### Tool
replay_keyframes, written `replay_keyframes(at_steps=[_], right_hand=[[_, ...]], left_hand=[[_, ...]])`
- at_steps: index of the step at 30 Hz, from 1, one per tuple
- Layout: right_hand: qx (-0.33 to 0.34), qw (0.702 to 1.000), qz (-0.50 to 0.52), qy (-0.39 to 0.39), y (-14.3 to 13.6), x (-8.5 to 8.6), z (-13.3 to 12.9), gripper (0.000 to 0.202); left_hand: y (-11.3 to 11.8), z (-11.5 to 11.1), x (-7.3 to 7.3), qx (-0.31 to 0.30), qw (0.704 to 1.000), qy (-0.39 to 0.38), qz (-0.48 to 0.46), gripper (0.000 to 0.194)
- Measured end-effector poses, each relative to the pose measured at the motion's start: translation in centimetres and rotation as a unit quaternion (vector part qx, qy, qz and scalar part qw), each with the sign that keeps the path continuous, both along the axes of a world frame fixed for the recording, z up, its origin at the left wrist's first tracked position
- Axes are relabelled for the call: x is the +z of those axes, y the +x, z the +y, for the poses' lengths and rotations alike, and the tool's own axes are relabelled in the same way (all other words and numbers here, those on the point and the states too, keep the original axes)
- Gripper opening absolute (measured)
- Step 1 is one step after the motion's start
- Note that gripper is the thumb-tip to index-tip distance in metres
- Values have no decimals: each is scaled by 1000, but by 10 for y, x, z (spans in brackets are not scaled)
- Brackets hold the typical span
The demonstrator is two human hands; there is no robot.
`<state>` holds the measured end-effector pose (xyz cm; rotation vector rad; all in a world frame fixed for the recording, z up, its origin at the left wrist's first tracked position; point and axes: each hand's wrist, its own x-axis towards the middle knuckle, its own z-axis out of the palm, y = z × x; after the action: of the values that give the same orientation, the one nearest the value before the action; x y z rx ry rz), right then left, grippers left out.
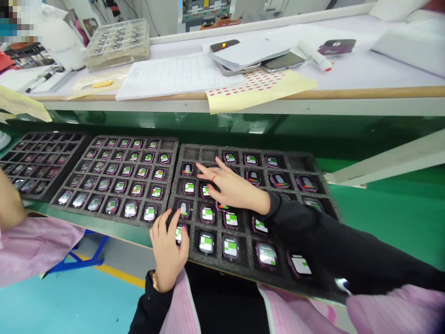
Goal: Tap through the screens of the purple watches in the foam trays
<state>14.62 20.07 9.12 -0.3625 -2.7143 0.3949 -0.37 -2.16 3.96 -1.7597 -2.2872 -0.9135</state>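
Directly in front is a dark foam tray [217, 257] whose square compartments hold several watch-like devices with lit screens. My left hand [169, 248] is over the tray's front left corner, its fingers apart and near a device [183, 208] with a dark screen. Above the second and third columns my right hand [231, 185] reaches across with spread fingers, one fingertip close to a device [188, 169] in the left column. It covers part of some devices beneath it. Neither hand grips anything. Some compartments along the far edge hold no device.
A second device tray [86, 215] and a darker third tray [74, 155] stand to the left, beside another person's arm [12, 199]. The raised shelf [361, 76] beyond carries papers [167, 76], phones, a marker [314, 55] and a clear plastic box [118, 44]. A white beam slants at right.
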Motion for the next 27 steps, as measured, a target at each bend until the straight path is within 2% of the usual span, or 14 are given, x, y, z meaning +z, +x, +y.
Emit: replay_keyframes(at_steps=[6,11,14,18,23,27], right_hand=[[-1,999,-49,-21,-21,-11,23,83],[14,998,-62,-12,-35,-20,23,86],[28,996,-79,-7,-37,-22,22,81],[24,996,-84,-1,-24,-15,24,77],[-6,997,-80,0,11,-2,27,74],[-25,996,-81,-6,34,0,27,67]], left_hand=[[-1,-3,-9,12,996,60,-59,35],[-3,-5,-20,10,988,127,-85,31],[-3,-5,-23,7,985,148,-87,30],[-4,-6,-23,10,985,152,-83,29],[-5,-6,-24,4,984,157,-85,29],[-6,-5,-24,-4,983,165,-83,28]])
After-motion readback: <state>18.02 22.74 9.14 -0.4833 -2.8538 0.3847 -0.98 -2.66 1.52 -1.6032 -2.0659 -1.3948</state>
